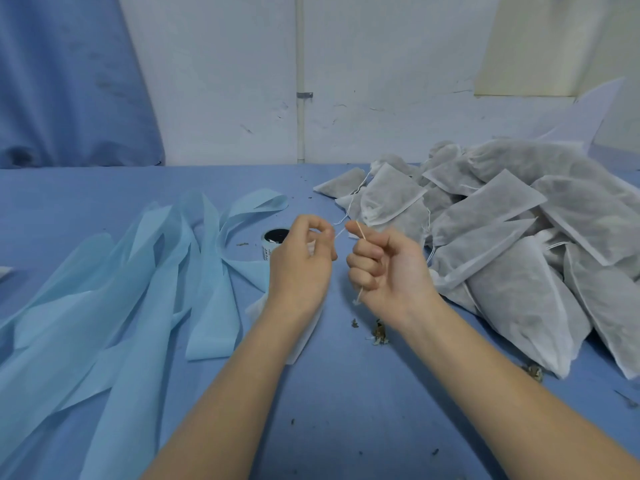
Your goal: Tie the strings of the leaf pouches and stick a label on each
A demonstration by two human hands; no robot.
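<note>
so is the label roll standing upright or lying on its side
Upright: the label roll shows its dark core hole facing up, just behind the left hand.

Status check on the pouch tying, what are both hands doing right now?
Left hand and right hand each pinch the string, drawn between them. Pouch under left wrist. Untied pile to the right. Nothing in the way.
</note>
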